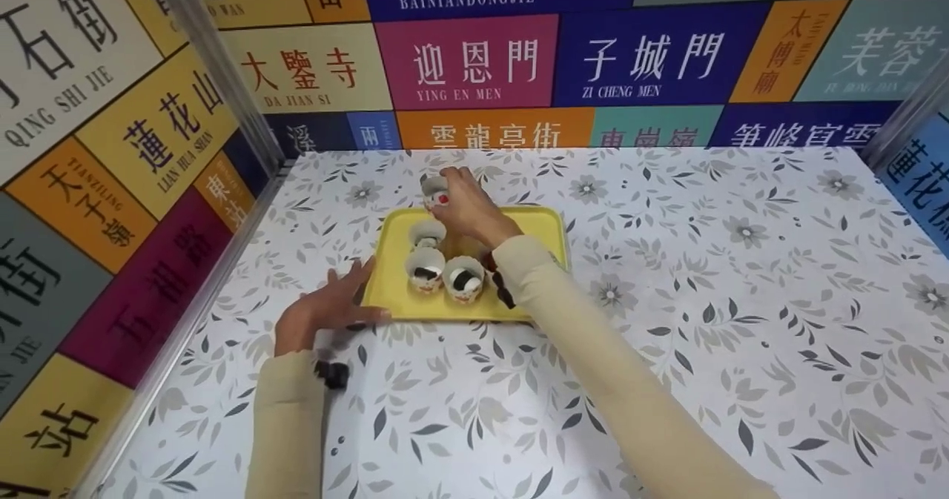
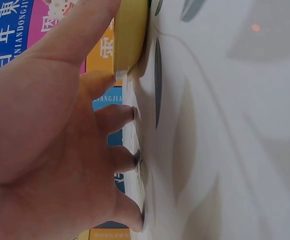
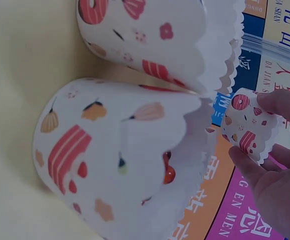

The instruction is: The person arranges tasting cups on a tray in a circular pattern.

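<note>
My right hand point(image 1: 474, 206) pinches a white paper baking cup point(image 3: 247, 122), printed with pink cakes and doughnuts, between thumb and fingers at the far edge of the yellow tray point(image 1: 385, 291). A red spot shows at that cup in the head view. Three similar cups stand on the tray: a back cup point(image 1: 428, 232), a front-left cup point(image 1: 425, 276) and a front-right cup point(image 1: 465, 284). Black-and-white pieces lie in the front two. My left hand point(image 1: 330, 306) rests by the tray's near-left corner, fingers spread and extended, thumb along the near edge.
Close in the right wrist view, a printed cup point(image 3: 105, 145) holds glossy red bits, beside another cup point(image 3: 149, 40). My right forearm covers the tray's right part. A flower-patterned cloth point(image 1: 667, 299) lies under the tray. Walls of coloured name panels point(image 1: 474, 61) stand behind and left.
</note>
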{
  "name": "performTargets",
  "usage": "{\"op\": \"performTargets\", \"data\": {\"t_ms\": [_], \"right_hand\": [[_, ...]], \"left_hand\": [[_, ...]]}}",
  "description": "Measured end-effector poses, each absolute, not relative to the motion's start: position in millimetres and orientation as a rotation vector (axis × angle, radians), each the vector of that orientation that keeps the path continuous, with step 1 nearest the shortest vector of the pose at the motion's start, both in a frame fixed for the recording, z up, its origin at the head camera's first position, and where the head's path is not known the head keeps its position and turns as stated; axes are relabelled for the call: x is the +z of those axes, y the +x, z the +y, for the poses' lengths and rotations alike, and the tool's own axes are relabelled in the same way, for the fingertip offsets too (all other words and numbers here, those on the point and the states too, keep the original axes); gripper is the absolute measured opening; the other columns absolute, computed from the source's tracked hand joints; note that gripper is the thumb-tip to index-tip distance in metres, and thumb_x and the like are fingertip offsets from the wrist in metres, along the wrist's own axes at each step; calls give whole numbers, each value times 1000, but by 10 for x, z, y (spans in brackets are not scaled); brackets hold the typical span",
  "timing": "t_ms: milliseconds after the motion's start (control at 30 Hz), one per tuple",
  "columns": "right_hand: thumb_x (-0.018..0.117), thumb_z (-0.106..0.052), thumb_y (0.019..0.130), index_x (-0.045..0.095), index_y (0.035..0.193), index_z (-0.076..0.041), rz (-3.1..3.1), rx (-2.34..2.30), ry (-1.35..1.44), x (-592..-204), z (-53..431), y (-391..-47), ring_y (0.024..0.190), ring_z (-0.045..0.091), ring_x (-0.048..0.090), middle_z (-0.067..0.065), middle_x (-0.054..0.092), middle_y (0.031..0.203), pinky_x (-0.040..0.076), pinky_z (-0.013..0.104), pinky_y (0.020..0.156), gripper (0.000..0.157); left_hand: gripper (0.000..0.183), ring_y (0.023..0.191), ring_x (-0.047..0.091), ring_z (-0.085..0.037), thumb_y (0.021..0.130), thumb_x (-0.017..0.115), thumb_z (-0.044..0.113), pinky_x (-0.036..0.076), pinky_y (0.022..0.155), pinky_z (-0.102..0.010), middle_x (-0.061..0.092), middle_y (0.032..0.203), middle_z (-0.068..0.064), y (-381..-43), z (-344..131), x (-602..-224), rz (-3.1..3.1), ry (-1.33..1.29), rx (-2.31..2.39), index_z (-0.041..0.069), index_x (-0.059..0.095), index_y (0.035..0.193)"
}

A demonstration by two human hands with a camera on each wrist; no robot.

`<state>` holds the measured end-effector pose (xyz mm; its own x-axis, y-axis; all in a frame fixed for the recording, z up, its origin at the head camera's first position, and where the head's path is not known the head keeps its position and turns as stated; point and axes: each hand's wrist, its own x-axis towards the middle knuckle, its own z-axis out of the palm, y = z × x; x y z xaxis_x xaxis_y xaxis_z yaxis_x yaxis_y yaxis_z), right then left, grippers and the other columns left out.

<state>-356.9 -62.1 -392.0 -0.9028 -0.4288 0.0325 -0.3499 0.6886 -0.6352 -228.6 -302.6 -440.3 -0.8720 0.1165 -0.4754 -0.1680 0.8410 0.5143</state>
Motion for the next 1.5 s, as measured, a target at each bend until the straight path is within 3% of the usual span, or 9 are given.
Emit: {"op": "performTargets", "data": {"t_ms": [600,767,933,1167,1500], "right_hand": [[64,-24,99,36,151,-14,2756,-1050,-645,-3961,-686,-3574,135,19,47,7,39,153,39,37,118,60],[63,-26,100,42,145,-15,2767,-981,-651,-4003,-704,-3560,131,20,49,8,39,151,41,39,116,50],[63,-32,99,44,143,-12,2833,-809,-650,-4062,-722,-3555,124,22,51,10,47,142,45,42,109,52],[66,-36,95,45,145,-6,2950,-535,-659,-4073,-763,-3559,131,31,50,13,52,141,45,46,110,62],[67,-37,94,60,124,1,2984,-417,-689,-4103,-771,-3558,129,36,51,18,58,132,38,47,115,48]], "left_hand": [[110,152,-23,-41,83,71,62,-8,119,-71,-12,170,-3,-2287,-3002,-4409,2523,-9,722,39,-3,160],[110,153,-23,-41,82,71,62,-9,119,-71,-12,170,-2,-2285,-3004,-4416,2516,-20,722,39,-3,160],[110,153,-24,-39,81,72,63,-9,118,-71,-13,170,1,-2290,-3000,-4425,2508,-41,729,42,-3,159],[114,152,-23,-44,82,71,64,-3,120,-71,-12,170,-8,-2312,-3017,-4442,2531,20,692,33,-5,161],[114,152,-24,-40,80,72,65,-7,120,-69,-13,170,-3,-2319,-3016,-4435,2518,-31,699,39,-5,160]]}}
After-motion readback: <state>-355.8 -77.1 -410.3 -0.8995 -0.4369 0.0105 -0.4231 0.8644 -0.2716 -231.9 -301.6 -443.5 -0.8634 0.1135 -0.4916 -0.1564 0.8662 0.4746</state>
